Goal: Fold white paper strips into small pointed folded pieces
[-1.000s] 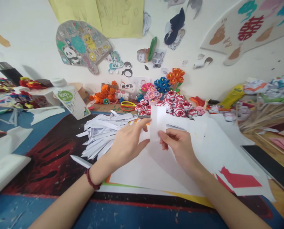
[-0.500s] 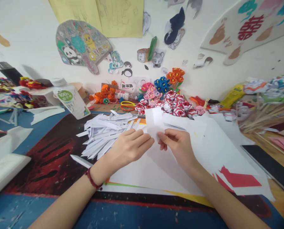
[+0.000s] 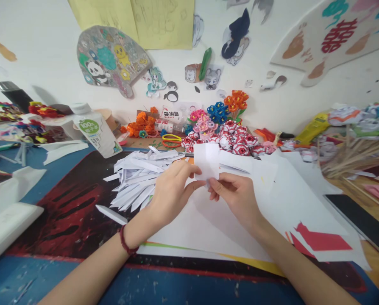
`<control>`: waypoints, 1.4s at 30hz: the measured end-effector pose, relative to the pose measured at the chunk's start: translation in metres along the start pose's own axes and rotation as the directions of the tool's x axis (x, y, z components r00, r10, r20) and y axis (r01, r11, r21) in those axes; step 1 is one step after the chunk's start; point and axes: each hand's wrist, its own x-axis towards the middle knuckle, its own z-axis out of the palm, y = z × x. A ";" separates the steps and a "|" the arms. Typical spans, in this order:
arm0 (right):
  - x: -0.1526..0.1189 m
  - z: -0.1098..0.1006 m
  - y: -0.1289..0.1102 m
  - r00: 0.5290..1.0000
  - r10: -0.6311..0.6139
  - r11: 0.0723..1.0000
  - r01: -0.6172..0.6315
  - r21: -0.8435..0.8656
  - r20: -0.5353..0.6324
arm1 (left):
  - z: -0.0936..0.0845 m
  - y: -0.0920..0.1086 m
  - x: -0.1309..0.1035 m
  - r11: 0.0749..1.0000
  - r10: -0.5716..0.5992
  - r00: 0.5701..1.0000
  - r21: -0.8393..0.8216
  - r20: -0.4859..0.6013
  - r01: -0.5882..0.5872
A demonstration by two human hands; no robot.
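Note:
A small white piece of paper (image 3: 206, 159), with a faint upright crease, is held up in front of me. My right hand (image 3: 234, 192) pinches its lower right corner between thumb and bent fingers. At the paper's lower left, my left hand (image 3: 175, 190) has its fingertips on the edge, while its thumb reaches along the bottom to the right thumb. Behind my left hand lies a heap of white paper strips (image 3: 135, 173), partly hidden by it. One folded white strip (image 3: 111, 214) rests apart, near my left wrist. Large white sheets (image 3: 215, 233) spread beneath both hands.
A white bottle (image 3: 96, 131) stands tilted at back left. Red-and-white paper flowers (image 3: 237, 142) and yellow-handled scissors (image 3: 172, 139) line the wall. To the right are a dark phone-like slab (image 3: 361, 220), red paper scraps (image 3: 323, 240) and thin sticks (image 3: 348, 152).
My left hand has opened from a closed curl, its index finger and thumb now spread at the paper's lower left. My right hand keeps its pinch. The view has shifted slightly.

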 end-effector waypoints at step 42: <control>0.000 -0.001 -0.002 0.999 0.019 0.991 -0.024 0.132 0.037 | -0.011 0.001 0.012 0.596 -0.222 0.835 -0.608 0.503 0.525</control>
